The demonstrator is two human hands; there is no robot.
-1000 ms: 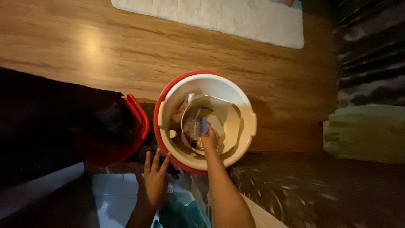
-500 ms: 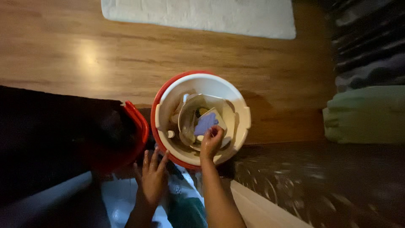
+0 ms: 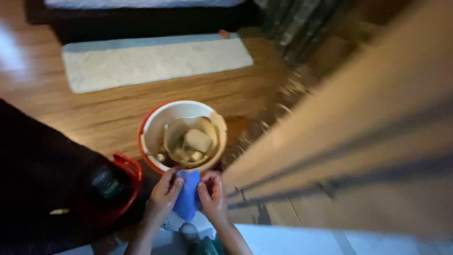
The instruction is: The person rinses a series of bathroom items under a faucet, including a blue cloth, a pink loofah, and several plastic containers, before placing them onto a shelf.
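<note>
A blue cloth (image 3: 187, 196) hangs between my two hands, just in front of the white bucket (image 3: 152, 123). My left hand (image 3: 163, 196) grips its left side and my right hand (image 3: 212, 194) grips its right side. The white bucket sits inside a red one on the wooden floor and holds a pale bowl-like piece and a cream block (image 3: 197, 140).
A smaller red bucket (image 3: 128, 166) with a bottle inside stands to the left. A pale rug (image 3: 151, 59) lies on the wooden floor beyond. A large blurred tan surface (image 3: 358, 137) fills the right side. Dark fabric covers the left.
My right hand has lifted the blue cloth out of the white bucket, and my left hand has joined it on the cloth. The view has swung and tilted.
</note>
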